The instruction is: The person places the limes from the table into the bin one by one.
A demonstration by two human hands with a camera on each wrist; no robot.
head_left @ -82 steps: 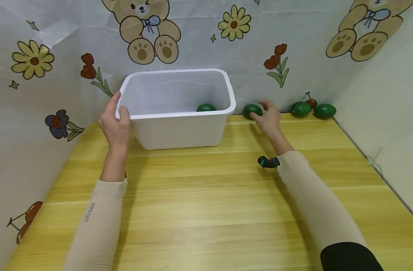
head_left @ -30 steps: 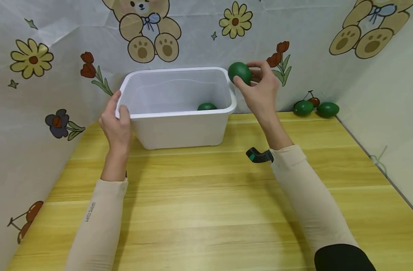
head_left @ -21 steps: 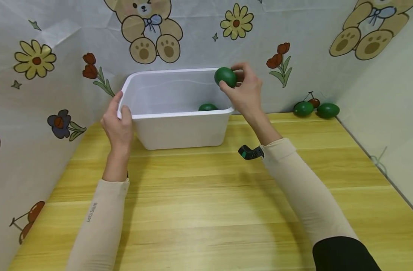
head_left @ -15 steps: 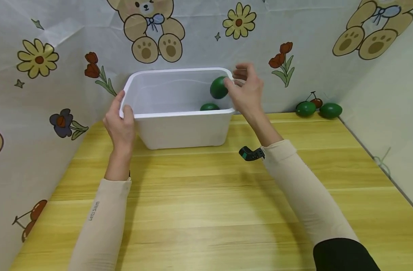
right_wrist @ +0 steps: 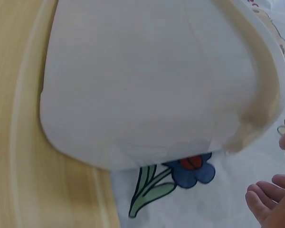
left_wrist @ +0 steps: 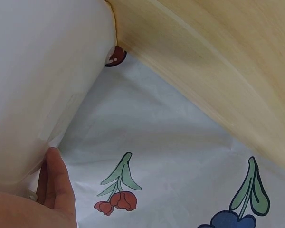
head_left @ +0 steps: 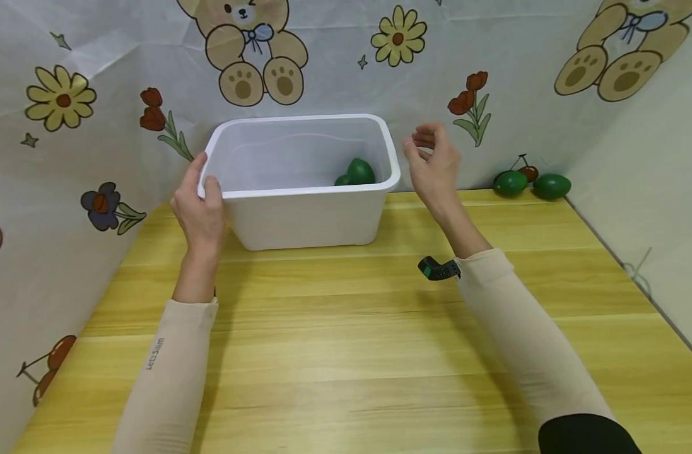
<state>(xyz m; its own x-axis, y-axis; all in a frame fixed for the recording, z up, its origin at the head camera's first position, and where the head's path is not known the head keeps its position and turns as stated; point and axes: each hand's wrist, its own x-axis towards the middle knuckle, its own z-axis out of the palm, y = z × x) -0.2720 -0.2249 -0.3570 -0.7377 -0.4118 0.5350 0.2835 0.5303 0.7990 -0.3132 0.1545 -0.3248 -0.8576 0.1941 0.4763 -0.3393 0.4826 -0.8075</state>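
A white plastic bin [head_left: 306,221] stands at the back of the table, and my left hand [head_left: 198,205] grips its left rim, thumb on the near side. In the left wrist view the fingers [left_wrist: 61,183] lie along the bin's outer wall. Inside the bin, toward its right end, two green egg-shaped objects [head_left: 361,171] lie together, partly hidden by the front rim. My right hand [head_left: 436,164] hovers just right of the bin with loosely bent fingers and nothing in it. The right wrist view has that hand [right_wrist: 275,194] at its right edge, apart from the bin.
Two more green egg-shaped objects [head_left: 510,183] sit at the table's back right, by the wall. A wood-grain table [head_left: 334,353] stretches in front of the bin. Behind it hangs a white sheet [head_left: 346,82] printed with bears and flowers.
My right hand picked up a green egg-shaped object from beside the bin, carried it over the right rim and let it drop inside, then drew back right. The left hand kept its grip.
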